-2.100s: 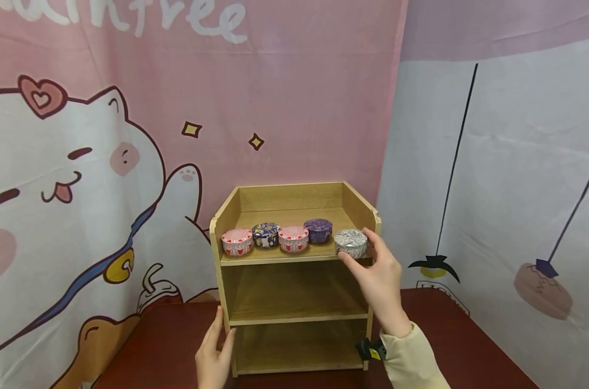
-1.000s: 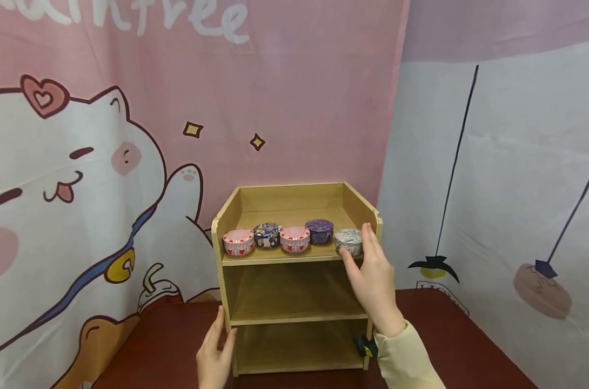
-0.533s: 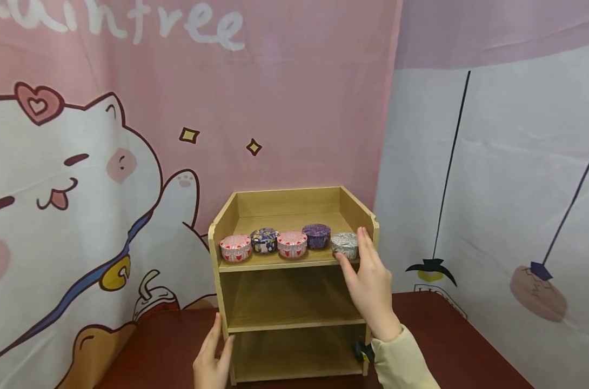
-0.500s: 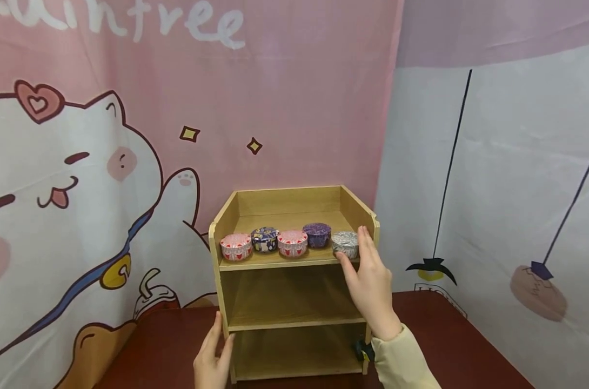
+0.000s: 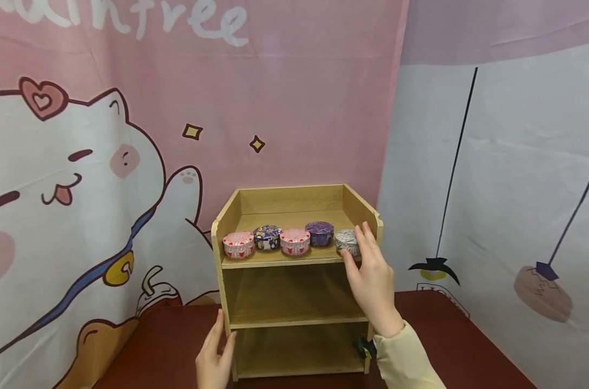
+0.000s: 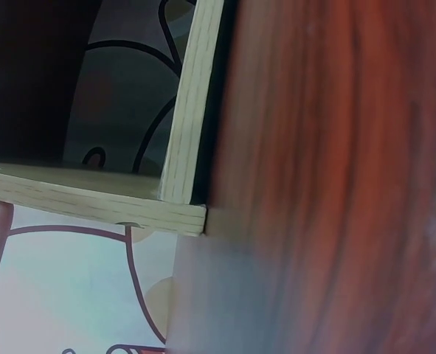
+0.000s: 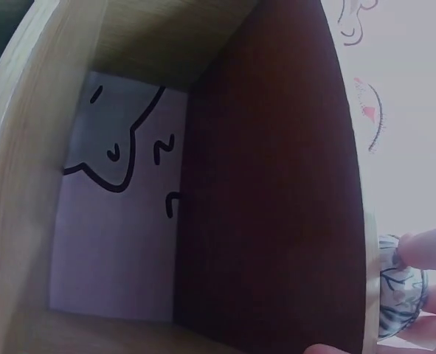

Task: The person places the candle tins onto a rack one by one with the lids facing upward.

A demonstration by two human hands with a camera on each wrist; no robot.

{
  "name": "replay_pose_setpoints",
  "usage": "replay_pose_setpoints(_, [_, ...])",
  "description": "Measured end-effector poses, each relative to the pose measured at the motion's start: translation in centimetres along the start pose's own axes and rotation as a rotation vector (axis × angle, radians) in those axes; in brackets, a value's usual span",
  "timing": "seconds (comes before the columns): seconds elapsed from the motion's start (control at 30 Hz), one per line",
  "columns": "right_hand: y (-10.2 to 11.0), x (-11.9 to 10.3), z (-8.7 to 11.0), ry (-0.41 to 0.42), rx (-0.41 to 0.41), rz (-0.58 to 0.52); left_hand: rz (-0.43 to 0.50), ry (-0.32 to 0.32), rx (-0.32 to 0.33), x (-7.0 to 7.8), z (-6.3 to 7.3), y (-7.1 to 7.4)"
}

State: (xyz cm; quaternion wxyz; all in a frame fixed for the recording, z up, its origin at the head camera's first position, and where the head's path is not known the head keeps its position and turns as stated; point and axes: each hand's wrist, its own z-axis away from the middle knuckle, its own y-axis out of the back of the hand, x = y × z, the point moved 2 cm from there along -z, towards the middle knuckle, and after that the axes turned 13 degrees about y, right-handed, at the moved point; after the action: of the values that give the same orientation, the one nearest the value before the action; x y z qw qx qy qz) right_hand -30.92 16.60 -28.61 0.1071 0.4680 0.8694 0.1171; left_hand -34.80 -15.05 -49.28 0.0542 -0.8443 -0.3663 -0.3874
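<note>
My right hand [image 5: 374, 281] is at the front right of the top shelf, holding a round grey-and-white leaf-patterned tin [image 5: 347, 242] between thumb and fingers. Its thumb touches the tin's front, while the long fingers stand fairly straight along its right side. In the right wrist view the same tin [image 7: 400, 287] shows beside the shelf edge, with fingers around it. My left hand [image 5: 213, 359] rests with straight fingers against the lower left side of the small wooden shelf unit [image 5: 294, 322]. To the left of the grey tin stand a purple tin [image 5: 320, 234], two pink tins with red shapes [image 5: 295, 242] and a blue floral tin [image 5: 267, 237].
The shelf unit has a raised back and sides around its top, with two compartments below. It stands on a dark red wood-grain table [image 5: 163, 346]. A pink printed cloth [image 5: 304, 108] hangs behind, and a pale one [image 5: 508, 178] hangs to the right.
My right hand has shifted slightly left and its fingers have straightened, covering more of the grey tin's right side. The left hand and the other tins keep their places; the view wobbles slightly.
</note>
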Motion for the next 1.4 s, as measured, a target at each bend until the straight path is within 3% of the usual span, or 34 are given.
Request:
replay_pose_setpoints(0.47, [-0.2, 0.1, -1.2, -0.059, -0.153, 0.059, -0.001, -0.059, 0.019, -0.2, -0.2, 0.0])
replay_pose_setpoints(0.67, [-0.4, 0.4, -1.4, -0.052, -0.148, 0.063, -0.037, -0.038, 0.0, -0.2, -0.6, 0.0])
replay_pose_setpoints(0.93, [-0.3, 0.3, -1.2, -0.056, -0.15, 0.053, 0.019, -0.062, 0.003, 0.0, -0.4, 0.0])
replay_pose_setpoints(1.4, [1.9, 0.2, 0.8, 0.042, -0.1, 0.022, -0.027, -0.022, -0.004, 0.3, -0.3, 0.0])
